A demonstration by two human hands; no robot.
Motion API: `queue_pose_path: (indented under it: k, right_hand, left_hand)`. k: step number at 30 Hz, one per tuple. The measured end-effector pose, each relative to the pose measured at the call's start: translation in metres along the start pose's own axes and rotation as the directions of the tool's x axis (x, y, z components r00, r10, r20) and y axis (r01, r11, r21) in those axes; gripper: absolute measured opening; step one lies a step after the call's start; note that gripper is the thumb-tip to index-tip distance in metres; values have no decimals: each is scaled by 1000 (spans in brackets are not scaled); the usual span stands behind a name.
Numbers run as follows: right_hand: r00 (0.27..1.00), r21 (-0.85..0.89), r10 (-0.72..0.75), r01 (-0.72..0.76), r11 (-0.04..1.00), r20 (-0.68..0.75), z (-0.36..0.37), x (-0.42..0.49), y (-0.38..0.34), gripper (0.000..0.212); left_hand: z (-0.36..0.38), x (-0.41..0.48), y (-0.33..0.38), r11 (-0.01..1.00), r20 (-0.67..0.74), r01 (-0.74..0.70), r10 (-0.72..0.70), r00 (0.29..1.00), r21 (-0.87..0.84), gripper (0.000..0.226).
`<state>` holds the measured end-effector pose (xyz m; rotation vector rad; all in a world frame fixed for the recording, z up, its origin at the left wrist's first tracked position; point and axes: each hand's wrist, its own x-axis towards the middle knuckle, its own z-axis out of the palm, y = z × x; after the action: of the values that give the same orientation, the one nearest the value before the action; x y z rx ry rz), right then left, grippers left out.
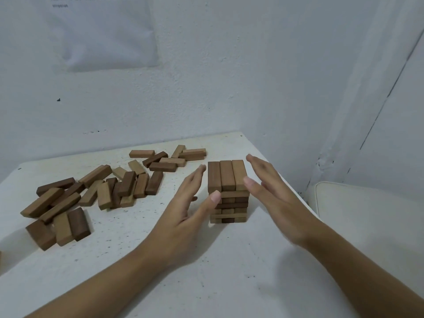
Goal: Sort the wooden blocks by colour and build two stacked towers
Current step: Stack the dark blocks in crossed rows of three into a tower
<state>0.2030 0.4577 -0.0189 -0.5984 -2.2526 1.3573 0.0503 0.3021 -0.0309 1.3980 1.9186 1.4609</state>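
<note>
A tower of wooden blocks (pixel 227 191) stands on the white table (pixel 229 271), several layers high, with three blocks laid side by side on top. Light and dark blocks are mixed in its lower layers. My left hand (pixel 192 203) is flat beside the tower's left face, its fingers straight and its thumb tip against the front corner. My right hand (pixel 270 191) is held flat just off the tower's right face, fingers straight. Neither hand holds a block. Loose light and dark blocks (pixel 91 193) lie scattered on the table's left half.
A second small group of loose blocks (pixel 169 158) lies behind the tower near the wall. The table's right edge runs close to the tower, with a white cushioned surface (pixel 367 214) beyond it. A paper sheet (pixel 101 31) hangs on the wall.
</note>
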Motion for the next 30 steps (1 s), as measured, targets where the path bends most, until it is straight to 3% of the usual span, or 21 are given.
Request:
queue_pose_path:
  k: [4, 9, 26, 30]
  right_hand:
    - [1000, -25, -15, 16, 1000, 19, 11, -1, 3, 76]
    - [999, -18, -34, 35, 999, 26, 14, 1, 7, 72]
    - [995, -70, -96, 97, 993, 19, 16, 1, 8, 64]
    - [998, -98, -60, 60, 993, 8, 15, 1, 8, 74]
  left_hand:
    - [5, -1, 6, 996, -7, -28, 27, 1000, -82, 47]
    - [8, 0, 6, 988, 38, -38, 45, 998, -147, 46]
    - [14, 2, 6, 987, 23, -111, 114, 993, -116, 40]
    - [14, 1, 3, 991, 27, -87, 90, 996, -103, 45]
